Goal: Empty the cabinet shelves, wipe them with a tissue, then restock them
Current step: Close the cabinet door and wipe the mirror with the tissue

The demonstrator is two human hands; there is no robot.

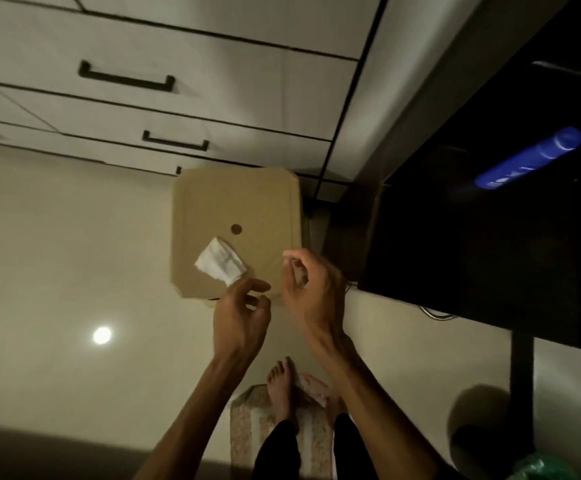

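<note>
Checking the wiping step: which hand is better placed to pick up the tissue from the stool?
Left hand, probably: its fingertips are right beside the tissue on the stool; the right hand is farther off.

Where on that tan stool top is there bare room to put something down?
The far half of the stool top, between the small round hole and the drawers, is bare. The near edge is crowded: the folded tissue lies at the near left, and the left hand and right hand hover there.
</note>
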